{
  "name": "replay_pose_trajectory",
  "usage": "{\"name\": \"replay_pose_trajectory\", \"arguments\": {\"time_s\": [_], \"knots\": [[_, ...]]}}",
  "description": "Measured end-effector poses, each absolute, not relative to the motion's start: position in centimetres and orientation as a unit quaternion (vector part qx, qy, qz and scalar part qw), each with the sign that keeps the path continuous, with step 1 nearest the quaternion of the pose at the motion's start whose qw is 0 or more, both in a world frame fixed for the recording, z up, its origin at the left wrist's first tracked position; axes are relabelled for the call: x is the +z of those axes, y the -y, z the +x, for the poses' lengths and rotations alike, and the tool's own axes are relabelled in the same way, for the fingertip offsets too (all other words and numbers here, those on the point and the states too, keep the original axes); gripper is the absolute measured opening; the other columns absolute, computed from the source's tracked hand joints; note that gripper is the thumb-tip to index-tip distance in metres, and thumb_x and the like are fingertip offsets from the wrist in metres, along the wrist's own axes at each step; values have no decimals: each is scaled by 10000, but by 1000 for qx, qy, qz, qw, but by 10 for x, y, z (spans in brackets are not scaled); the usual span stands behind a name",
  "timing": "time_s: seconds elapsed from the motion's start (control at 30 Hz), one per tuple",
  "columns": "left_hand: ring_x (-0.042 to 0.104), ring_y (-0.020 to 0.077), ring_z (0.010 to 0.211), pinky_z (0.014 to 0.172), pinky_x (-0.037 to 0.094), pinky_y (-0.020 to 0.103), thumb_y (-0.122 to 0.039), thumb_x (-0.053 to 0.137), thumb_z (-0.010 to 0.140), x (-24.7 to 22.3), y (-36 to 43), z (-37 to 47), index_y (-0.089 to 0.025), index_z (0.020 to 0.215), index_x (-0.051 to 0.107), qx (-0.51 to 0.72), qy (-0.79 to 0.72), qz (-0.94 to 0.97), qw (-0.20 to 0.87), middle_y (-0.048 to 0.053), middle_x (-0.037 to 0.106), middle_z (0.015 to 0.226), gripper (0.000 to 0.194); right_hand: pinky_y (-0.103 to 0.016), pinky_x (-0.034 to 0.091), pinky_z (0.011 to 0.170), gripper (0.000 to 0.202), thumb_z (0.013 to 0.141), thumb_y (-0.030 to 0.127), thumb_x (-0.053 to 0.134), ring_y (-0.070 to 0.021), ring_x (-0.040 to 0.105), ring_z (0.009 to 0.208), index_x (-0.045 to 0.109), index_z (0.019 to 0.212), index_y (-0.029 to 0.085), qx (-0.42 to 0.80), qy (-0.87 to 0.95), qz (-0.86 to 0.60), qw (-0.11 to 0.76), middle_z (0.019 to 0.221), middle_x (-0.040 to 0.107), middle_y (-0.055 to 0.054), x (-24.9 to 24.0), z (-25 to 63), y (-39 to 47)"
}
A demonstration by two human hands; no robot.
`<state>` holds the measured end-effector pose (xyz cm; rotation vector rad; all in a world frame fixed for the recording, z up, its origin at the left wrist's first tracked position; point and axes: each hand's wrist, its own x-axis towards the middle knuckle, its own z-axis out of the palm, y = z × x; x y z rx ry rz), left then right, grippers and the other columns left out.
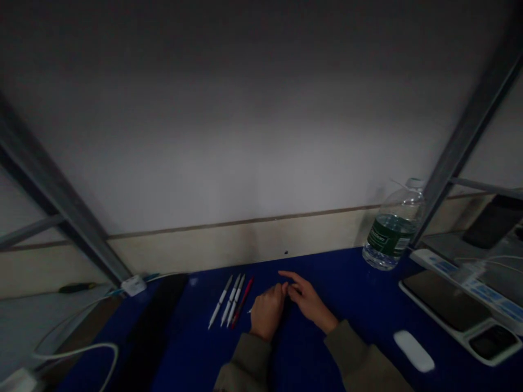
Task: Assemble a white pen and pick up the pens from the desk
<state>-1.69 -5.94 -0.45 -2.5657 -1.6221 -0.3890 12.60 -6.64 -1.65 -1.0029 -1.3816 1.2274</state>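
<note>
My left hand [267, 313] and my right hand [307, 299] meet over a blue table top [347, 305], fingertips touching around a small thin object that I cannot make out. A pale tip pokes out at the left of my left hand, close to the pens. Three white pens [229, 299] and one red pen [243, 299] lie side by side just left of my left hand. My right index finger points out to the left.
A clear water bottle [390, 228] with a green label stands at the back right. A white mouse [413, 351], a dark tablet [445, 305] and a power strip [469, 280] lie at the right. White cables [81, 348] and metal frame posts [61, 201] are at the left.
</note>
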Motion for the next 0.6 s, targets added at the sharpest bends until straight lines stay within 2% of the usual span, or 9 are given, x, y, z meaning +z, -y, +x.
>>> {"name": "replay_pose_trajectory", "arguments": {"time_s": [0.1, 0.23, 0.33, 0.43, 0.5, 0.6], "knots": [[657, 200, 722, 519, 412, 265, -332, 225, 989, 0, 61, -17, -190, 866, 606, -140, 489, -855, 96, 55, 670, 794, 424, -216, 193, 539, 497, 850, 367, 534, -66, 246, 525, 461, 1317, 216, 525, 540, -404, 519, 559, 351, 72, -11, 124, 69], [634, 201, 700, 528, 407, 276, -302, 260, 981, 7, 66, -18, -196, 801, 624, -160, 451, -866, 143, 59, 649, 728, 420, -216, 244, 564, 552, 806, 422, 590, -69, 319, 545, 470, 1296, 198, 555, 481, -403, 545, 579, 420, 58, -5, 117, 74], [629, 202, 703, 549, 420, 290, -301, 284, 973, 11, 71, -19, -191, 793, 631, -175, 445, -868, 133, 65, 648, 725, 406, -211, 230, 529, 628, 747, 502, 636, -66, 313, 511, 482, 1275, 200, 575, 437, -418, 551, 560, 406, 66, -5, 112, 74], [636, 202, 745, 596, 452, 292, -352, 318, 963, 14, 74, -18, -203, 867, 632, -201, 458, -863, 74, 64, 663, 782, 361, -207, 265, 524, 603, 733, 567, 633, -70, 355, 518, 545, 1210, 210, 575, 399, -436, 565, 568, 423, 58, -8, 110, 72], [644, 198, 803, 651, 479, 283, -402, 351, 949, 15, 76, -18, -224, 972, 628, -237, 460, -856, 4, 68, 676, 857, 330, -221, 358, 591, 584, 747, 650, 561, -98, 463, 601, 611, 1124, 205, 575, 365, -424, 597, 634, 509, 21, -10, 111, 69], [652, 181, 865, 737, 505, 270, -436, 307, 953, 13, 76, -15, -255, 1045, 617, -310, 465, -820, -122, 74, 681, 940, 370, -261, 432, 694, 688, 728, 766, 444, -156, 573, 760, 673, 1002, 178, 606, 333, -385, 611, 790, 623, -46, -12, 111, 64]]}}
